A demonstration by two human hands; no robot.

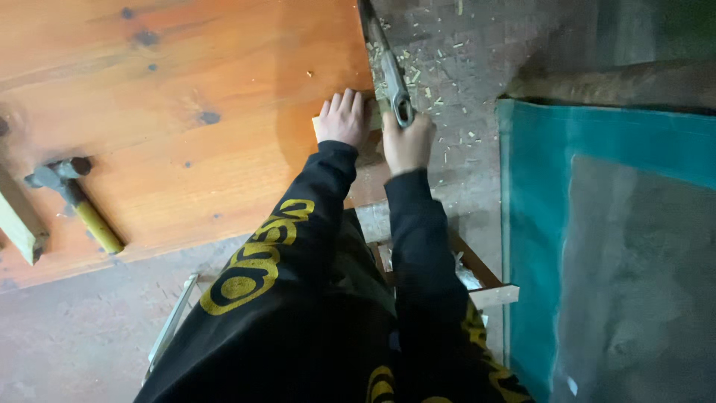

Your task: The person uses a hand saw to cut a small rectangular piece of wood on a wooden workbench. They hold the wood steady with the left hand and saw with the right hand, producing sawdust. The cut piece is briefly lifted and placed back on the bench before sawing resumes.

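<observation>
My left hand (pixel 341 118) lies flat, fingers together, on a small pale wood block (pixel 319 125) at the right edge of a large orange-brown wooden panel (pixel 164 112). My right hand (pixel 406 142) is closed around the handle of a long metal hand tool (pixel 388 67), likely a saw or rasp, whose blade runs away from me along the panel's edge. Both arms wear black sleeves with yellow print.
A hammer (pixel 74 198) with a yellow handle lies on the panel at the left, beside a pale wood strip (pixel 19 224). Wood chips (pixel 440 75) litter the concrete floor. A teal sheet (pixel 597 224) covers the right side. A wooden frame (pixel 485 287) stands below my arms.
</observation>
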